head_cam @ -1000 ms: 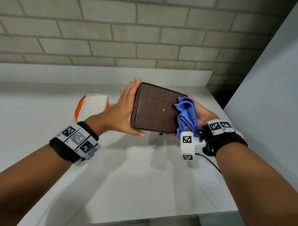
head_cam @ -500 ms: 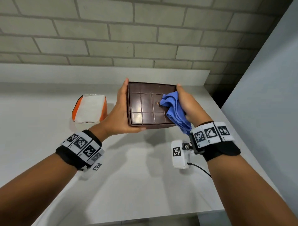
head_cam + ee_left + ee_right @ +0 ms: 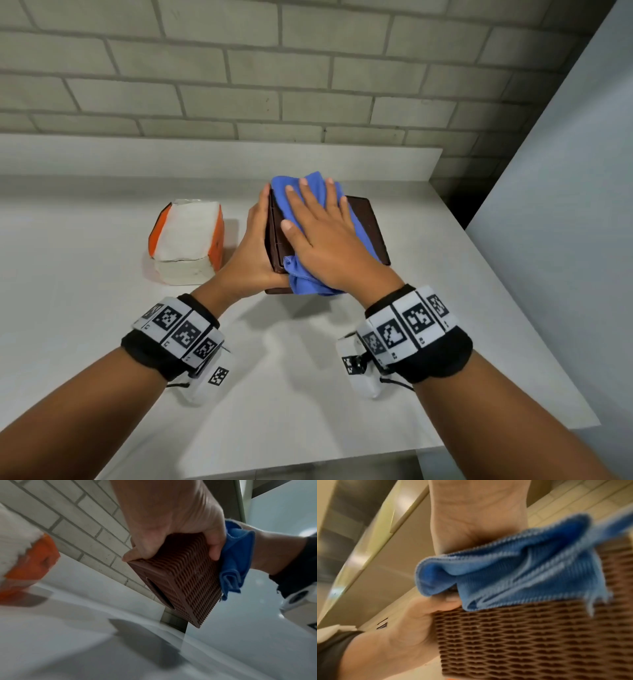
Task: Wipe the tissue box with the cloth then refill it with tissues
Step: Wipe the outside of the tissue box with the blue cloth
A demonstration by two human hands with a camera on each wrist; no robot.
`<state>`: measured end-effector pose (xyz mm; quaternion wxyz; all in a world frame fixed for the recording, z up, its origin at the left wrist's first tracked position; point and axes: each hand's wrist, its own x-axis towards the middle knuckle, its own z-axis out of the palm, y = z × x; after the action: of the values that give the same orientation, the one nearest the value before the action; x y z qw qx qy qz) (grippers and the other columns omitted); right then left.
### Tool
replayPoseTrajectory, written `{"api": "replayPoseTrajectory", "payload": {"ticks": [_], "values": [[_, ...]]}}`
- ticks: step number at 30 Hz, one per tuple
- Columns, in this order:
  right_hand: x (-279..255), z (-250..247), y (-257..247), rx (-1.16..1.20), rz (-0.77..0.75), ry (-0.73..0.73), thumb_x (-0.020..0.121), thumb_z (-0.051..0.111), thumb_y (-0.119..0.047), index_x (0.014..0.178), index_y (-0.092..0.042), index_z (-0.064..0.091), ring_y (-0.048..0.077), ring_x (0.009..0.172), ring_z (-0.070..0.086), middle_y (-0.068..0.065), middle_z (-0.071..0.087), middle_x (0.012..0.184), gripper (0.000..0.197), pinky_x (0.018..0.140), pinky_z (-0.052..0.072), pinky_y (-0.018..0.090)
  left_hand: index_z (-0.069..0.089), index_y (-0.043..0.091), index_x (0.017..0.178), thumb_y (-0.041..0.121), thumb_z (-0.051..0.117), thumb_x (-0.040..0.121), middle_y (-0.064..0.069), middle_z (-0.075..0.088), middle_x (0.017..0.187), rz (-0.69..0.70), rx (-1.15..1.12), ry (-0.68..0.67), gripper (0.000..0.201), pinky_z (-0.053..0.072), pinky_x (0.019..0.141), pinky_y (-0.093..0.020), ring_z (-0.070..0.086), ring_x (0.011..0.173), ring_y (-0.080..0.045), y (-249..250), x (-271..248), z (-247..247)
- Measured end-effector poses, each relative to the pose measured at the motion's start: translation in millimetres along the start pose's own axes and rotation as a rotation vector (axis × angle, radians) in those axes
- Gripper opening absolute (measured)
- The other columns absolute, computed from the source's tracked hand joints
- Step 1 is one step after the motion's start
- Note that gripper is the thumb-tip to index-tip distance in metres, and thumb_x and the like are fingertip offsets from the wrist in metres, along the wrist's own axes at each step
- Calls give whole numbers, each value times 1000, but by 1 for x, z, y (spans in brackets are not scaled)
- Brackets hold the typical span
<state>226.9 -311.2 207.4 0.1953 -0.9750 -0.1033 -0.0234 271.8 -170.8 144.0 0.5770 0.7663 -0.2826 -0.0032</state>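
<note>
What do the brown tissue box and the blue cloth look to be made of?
Tissue box: seemingly moulded plastic, brown, slightly glossy; its sides bear a regular woven-look relief, and the face under the cloth is smooth with moulded grid lines.
Cloth: probably microfibre, blue and matt; fine ribbed knit with stitched edges, folding softly.

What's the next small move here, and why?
Probably drag the right hand and the blue cloth toward the body across the tissue box. The hand lies flat on the cloth over the box's upturned smooth face, the left hand grips the box's left side, and the box's right strip is still uncovered. The tissue pack sits untouched on the counter.
</note>
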Motion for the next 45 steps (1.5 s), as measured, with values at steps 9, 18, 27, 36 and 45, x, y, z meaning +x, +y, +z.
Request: {"api": "replayPoseTrajectory", "payload": {"ticks": [9,18,27,36,45], "values": [[6,-11,45,127,257,-51,103,20,-36,153,-23,0,26,148,-17,1,-8,162,55,120,-3,43,-6,32,150,43,87,45,5,17,157,-113,-24,26,140,31,115,-48,29,143,-14,-9,-1,-11],[5,8,2,123,35,-89,102,26,-33,153,-27,4,21,148,-18,-5,-7,162,56,119,-10,39,19,25,148,39,78,57,-1,33,150,-114,-64,-9,109,33,114,-47,37,138,-15,-7,8,5],[25,-10,52,213,295,-105,102,30,-26,148,-15,26,30,143,21,8,22,156,48,116,15,42,-2,34,150,36,87,40,1,26,154,-279,-139,3,142,35,113,-45,38,138,-16,-20,12,2],[29,1,111,644,599,34,97,40,-34,74,-12,48,21,67,45,8,50,70,33,63,35,29,-5,31,151,30,87,40,4,22,156,-340,-185,-57,144,33,115,-34,32,138,-7,-27,30,1],[1,-11,163,836,734,20,83,56,-31,74,-16,47,20,66,34,8,39,72,20,60,30,31,-13,37,148,-20,70,68,21,39,131,-433,-206,-133,129,50,87,-12,52,112,11,-51,49,-8]]}}
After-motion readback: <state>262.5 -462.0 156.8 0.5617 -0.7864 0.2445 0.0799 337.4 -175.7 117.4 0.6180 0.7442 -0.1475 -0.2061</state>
